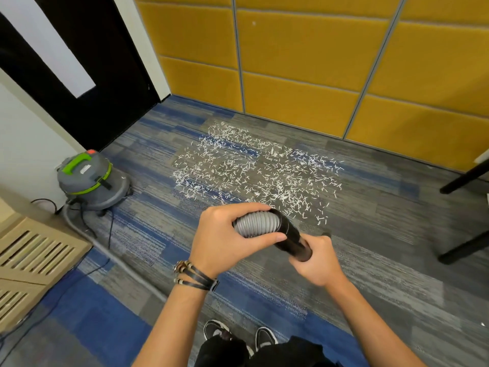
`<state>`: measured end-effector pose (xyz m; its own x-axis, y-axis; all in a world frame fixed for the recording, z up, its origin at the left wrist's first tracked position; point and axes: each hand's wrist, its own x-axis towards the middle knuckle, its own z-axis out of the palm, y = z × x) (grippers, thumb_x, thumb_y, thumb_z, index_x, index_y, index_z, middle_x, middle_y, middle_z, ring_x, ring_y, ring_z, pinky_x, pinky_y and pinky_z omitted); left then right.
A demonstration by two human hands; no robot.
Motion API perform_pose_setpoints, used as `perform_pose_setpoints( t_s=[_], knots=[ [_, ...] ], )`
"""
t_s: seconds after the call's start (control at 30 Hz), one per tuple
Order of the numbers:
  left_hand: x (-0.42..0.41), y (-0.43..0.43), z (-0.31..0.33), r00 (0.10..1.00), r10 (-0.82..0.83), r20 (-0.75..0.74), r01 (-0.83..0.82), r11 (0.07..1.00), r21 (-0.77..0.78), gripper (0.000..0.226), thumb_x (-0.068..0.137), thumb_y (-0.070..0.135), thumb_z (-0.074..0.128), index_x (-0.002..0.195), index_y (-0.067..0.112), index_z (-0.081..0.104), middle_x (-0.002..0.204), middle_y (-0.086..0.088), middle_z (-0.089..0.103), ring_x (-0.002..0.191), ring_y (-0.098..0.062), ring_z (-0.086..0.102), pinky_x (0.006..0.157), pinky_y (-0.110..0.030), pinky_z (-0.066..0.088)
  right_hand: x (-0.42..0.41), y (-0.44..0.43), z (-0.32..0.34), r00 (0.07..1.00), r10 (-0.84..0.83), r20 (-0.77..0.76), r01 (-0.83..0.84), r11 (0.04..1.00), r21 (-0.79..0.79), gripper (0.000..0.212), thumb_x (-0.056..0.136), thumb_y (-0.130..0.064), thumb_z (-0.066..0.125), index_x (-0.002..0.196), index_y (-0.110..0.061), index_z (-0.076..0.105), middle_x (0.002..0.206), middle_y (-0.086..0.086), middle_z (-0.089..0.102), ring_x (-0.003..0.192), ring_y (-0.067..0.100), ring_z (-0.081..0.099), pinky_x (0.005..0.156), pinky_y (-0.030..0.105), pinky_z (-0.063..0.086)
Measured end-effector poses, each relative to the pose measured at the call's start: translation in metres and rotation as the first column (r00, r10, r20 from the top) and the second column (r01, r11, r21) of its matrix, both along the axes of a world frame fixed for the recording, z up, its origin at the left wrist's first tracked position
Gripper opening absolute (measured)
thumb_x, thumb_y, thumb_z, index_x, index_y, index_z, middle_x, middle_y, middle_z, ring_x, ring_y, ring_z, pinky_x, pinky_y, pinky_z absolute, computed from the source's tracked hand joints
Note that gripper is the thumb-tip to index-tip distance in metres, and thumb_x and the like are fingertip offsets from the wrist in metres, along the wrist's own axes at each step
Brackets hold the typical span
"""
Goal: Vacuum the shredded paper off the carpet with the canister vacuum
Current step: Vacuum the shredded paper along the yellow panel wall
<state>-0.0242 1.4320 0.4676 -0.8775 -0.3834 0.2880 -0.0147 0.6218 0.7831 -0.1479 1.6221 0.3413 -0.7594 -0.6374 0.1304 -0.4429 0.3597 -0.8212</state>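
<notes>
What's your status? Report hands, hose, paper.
Left hand grips grey hose, right hand grips black tube. Shredded paper spread on carpet ahead. Black furniture legs right of patch.

White shredded paper (254, 170) lies scattered in a wide patch on the grey-and-blue striped carpet (397, 234), toward its far edge. The vacuum (90, 181), a grey canister with green handle and band, stands upright near the far-left corner. Its ribbed grey hose (255, 225) meets a black tube (293, 239) above the patch's near edge; the left hand (225, 239) grips the hose, the right hand (317, 260) the tube.
</notes>
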Motion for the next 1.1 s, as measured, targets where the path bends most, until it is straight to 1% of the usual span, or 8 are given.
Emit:
perform_pose_setpoints(
  t_s=[0.1,0.33,0.47,0.57,0.7,0.87,0.97,1.1],
  knots=[
    [-0.006,0.001,0.001,0.999,-0.01,0.038,0.01,1.0,-0.021,0.049,0.069,0.061,0.091,0.109,0.034,0.082,0.1,0.023,0.078,0.093,0.005,0.073,0.085,-0.031,0.062,-0.005,-0.002,-0.001,1.0,-0.006,0.023,0.007,1.0,-0.014,0.036,0.064,-0.013,0.07,0.059,-0.037,0.044,0.048,-0.018,0.049,0.043,0.008,0.043,0.048,0.013,0.028],
    [-0.003,-0.021,0.008,1.0,0.022,0.013,-0.021,0.995,-0.1,0.051,0.069,0.063,0.09,0.11,0.035,0.082,0.103,0.024,0.077,0.095,0.007,0.072,0.086,-0.029,0.061,-0.002,-0.033,0.0,0.998,0.005,0.06,-0.002,0.999,-0.046,0.041,0.064,-0.01,0.072,0.058,-0.036,0.04,0.047,-0.016,0.046,0.043,0.007,0.041,0.049,0.012,0.027],
    [0.004,-0.036,0.014,0.999,0.045,-0.002,-0.045,0.991,-0.127,0.05,0.069,0.064,0.09,0.11,0.035,0.082,0.103,0.024,0.077,0.095,0.008,0.072,0.086,-0.029,0.061,0.001,-0.057,0.003,0.995,0.046,0.089,-0.041,0.998,-0.054,0.042,0.065,-0.007,0.072,0.056,-0.035,0.041,0.046,-0.017,0.045,0.043,0.007,0.039,0.049,0.014,0.028],
    [0.008,-0.049,0.015,0.998,0.055,-0.015,-0.057,0.991,-0.119,0.051,0.069,0.063,0.09,0.11,0.034,0.082,0.105,0.024,0.077,0.096,0.007,0.072,0.087,-0.029,0.061,0.002,-0.072,0.005,0.995,0.059,0.084,-0.054,0.996,-0.064,0.043,0.066,-0.005,0.072,0.057,-0.034,0.042,0.046,-0.016,0.044,0.042,0.007,0.038,0.048,0.014,0.027],
    [0.01,-0.06,0.021,0.998,0.056,-0.03,-0.058,0.995,-0.087,0.051,0.069,0.063,0.089,0.112,0.035,0.081,0.105,0.026,0.076,0.097,0.008,0.071,0.087,-0.027,0.06,0.002,-0.084,0.011,0.997,0.045,0.056,-0.04,0.995,-0.09,0.038,0.066,-0.009,0.07,0.06,-0.036,0.043,0.049,-0.017,0.047,0.043,0.007,0.04,0.049,0.012,0.027],
    [0.011,-0.082,0.014,0.997,0.068,0.042,-0.066,0.996,-0.052,0.051,0.069,0.066,0.088,0.112,0.04,0.081,0.106,0.028,0.076,0.098,0.009,0.071,0.088,-0.03,0.061,0.002,-0.105,0.007,0.996,0.039,0.075,-0.033,0.996,-0.082,0.039,0.067,-0.01,0.069,0.059,-0.038,0.041,0.048,-0.017,0.045,0.044,0.007,0.039,0.051,0.011,0.026],
    [0.013,-0.102,0.012,0.996,0.078,0.05,-0.075,0.996,-0.054,0.05,0.069,0.065,0.089,0.111,0.039,0.081,0.105,0.027,0.077,0.096,0.008,0.071,0.087,-0.03,0.061,0.005,-0.126,0.002,0.994,0.055,0.097,-0.051,0.998,-0.048,0.037,0.066,-0.012,0.068,0.058,-0.035,0.042,0.048,-0.016,0.045,0.044,0.007,0.039,0.051,0.014,0.027],
    [0.016,-0.131,0.023,0.995,0.095,0.02,-0.093,0.994,-0.058,0.048,0.067,0.059,0.093,0.108,0.037,0.082,0.1,0.026,0.077,0.092,0.007,0.072,0.084,-0.023,0.059,0.009,-0.156,0.003,0.987,0.062,0.149,-0.057,0.998,-0.039,0.032,0.064,-0.011,0.071,0.057,-0.026,0.044,0.049,-0.013,0.044,0.046,0.006,0.037,0.05,0.02,0.029]
  ],
)
